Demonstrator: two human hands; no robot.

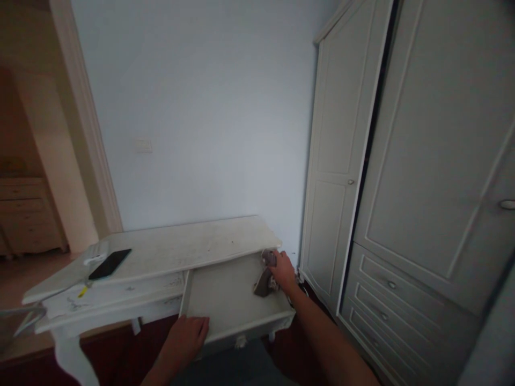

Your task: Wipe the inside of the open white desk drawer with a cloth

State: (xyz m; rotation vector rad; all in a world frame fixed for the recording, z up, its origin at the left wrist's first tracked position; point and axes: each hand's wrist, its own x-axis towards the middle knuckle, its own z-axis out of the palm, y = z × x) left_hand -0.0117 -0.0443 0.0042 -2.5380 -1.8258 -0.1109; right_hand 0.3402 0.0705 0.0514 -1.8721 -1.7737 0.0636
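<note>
A white drawer (225,289) is pulled out from the right side of a white desk (193,244). My left hand (191,332) grips the drawer's front left corner, its fingers over the edge. At the drawer's right wall, my right hand (282,271) is closed on a bunched brownish-grey cloth (263,281). Part of the cloth hangs down inside the drawer. The fingers under the cloth are hidden. The drawer's knob (240,341) shows on its front.
On the desk's left end lie a dark phone (110,264) and a white object (95,256); a small yellow item (82,291) sits by the edge. A tall wardrobe (333,134) stands close on the right. A doorway frame (86,107) is at left.
</note>
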